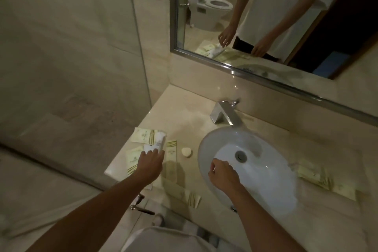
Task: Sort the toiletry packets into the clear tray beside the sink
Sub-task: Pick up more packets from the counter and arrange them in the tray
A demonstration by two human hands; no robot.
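Cream toiletry packets with green-gold stripes lie on the marble counter left of the sink: one at the back point(143, 135), one under my wrist point(133, 160), one upright strip point(171, 149). A white tube-like packet point(159, 141) lies across them. My left hand point(150, 163) reaches over them, its straight fingertips touching the white packet's near end. My right hand point(223, 174) hangs over the sink basin point(266, 172) with fingers loosely curled and nothing seen in it. A clear tray's edge point(114, 176) seems to show under the left packets; it is hard to make out.
More packets lie at the counter's front edge point(192, 198) and right of the basin point(313, 174). A round soap point(186, 152) sits between packets and sink. The chrome faucet point(224, 114) stands behind the basin, with a mirror point(266, 26) above. A glass panel point(139, 47) borders the left.
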